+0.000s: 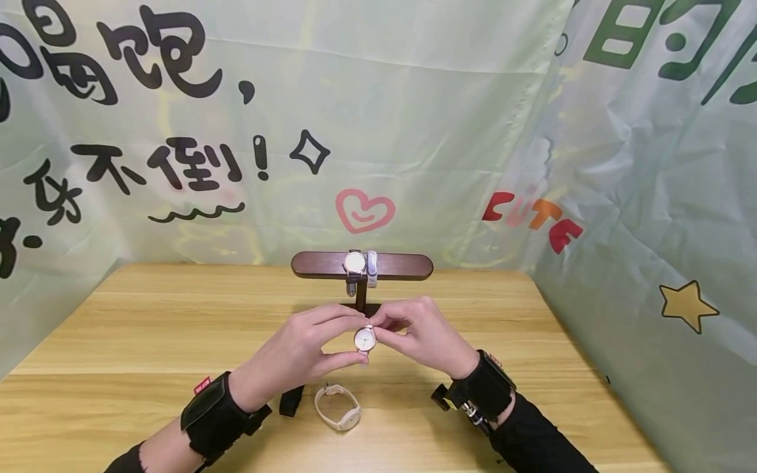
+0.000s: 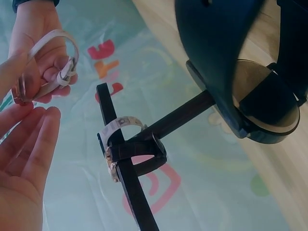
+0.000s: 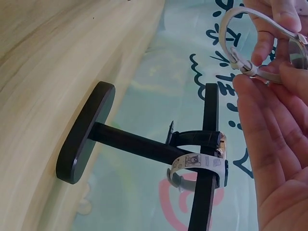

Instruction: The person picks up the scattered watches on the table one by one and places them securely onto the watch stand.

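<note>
A wristwatch (image 1: 365, 339) with a white dial, rose-gold case and pale strap is held up between both hands, its strap buckled in a loop (image 2: 72, 43). My left hand (image 1: 310, 338) grips the watch from the left, fingers above and thumb below. Thumb and fingertips of my right hand (image 1: 422, 332) pinch it at its upper right side. Behind the hands stands a dark wooden T-bar watch stand (image 1: 402, 265). A round-dial watch on a black strap (image 1: 355, 263) and a slim pale band (image 1: 372, 268) hang side by side on its bar.
A white watch (image 1: 338, 407) lies on the wooden table (image 1: 426, 420) in front of the hands. Beside it a black strap (image 1: 291, 401) is partly hidden by my left hand; its loop looms large in the left wrist view. A printed cloth (image 1: 443, 131) surrounds the table.
</note>
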A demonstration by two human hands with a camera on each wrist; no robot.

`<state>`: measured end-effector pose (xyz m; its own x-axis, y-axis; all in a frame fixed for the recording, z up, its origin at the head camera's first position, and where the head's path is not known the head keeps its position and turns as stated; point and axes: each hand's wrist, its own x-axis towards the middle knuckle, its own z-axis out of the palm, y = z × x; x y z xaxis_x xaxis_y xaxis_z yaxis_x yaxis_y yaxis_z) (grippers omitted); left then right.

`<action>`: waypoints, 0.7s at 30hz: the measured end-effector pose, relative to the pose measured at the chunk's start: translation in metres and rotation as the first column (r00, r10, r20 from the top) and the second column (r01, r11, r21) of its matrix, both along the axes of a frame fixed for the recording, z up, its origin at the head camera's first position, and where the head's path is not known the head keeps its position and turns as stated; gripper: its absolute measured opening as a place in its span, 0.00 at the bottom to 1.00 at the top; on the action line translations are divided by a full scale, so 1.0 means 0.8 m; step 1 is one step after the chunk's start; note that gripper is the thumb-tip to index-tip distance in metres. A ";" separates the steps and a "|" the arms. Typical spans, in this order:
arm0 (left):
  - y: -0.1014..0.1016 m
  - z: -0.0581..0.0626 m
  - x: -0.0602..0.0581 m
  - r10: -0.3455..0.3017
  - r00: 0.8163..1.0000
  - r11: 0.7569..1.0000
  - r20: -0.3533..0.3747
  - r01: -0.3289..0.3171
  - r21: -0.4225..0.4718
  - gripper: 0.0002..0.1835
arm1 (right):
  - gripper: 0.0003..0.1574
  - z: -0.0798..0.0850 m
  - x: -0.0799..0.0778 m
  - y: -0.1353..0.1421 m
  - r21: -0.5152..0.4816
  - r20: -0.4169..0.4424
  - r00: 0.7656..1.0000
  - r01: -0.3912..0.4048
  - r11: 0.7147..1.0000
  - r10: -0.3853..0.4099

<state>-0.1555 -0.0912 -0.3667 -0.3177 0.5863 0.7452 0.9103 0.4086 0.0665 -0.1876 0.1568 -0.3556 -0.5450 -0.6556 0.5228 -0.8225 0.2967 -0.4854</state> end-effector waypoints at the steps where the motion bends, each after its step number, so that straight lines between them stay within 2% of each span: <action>1: 0.000 0.000 0.000 -0.004 1.000 1.000 -0.003 0.004 0.002 0.24 | 0.06 0.000 0.000 0.000 0.002 0.002 1.000 0.003 1.000 -0.003; 8: -0.002 0.000 0.001 -0.011 0.999 1.000 0.041 0.010 0.005 0.23 | 0.06 0.000 -0.001 0.001 0.026 0.026 0.999 0.020 0.999 -0.021; 16: -0.003 0.002 0.001 -0.051 0.998 0.998 0.023 0.050 0.038 0.23 | 0.06 0.000 -0.002 0.000 0.038 0.039 0.998 0.053 0.998 -0.054; 21: -0.004 0.001 0.001 -0.045 0.998 0.999 0.035 0.044 0.032 0.23 | 0.05 -0.001 -0.003 0.000 0.012 0.051 0.996 0.071 0.997 -0.071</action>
<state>-0.1549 -0.0941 -0.3657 -0.3179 0.5772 0.7522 0.9245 0.3646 0.1109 -0.1897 0.1566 -0.3567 -0.6164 -0.6194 0.4861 -0.7730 0.3585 -0.5234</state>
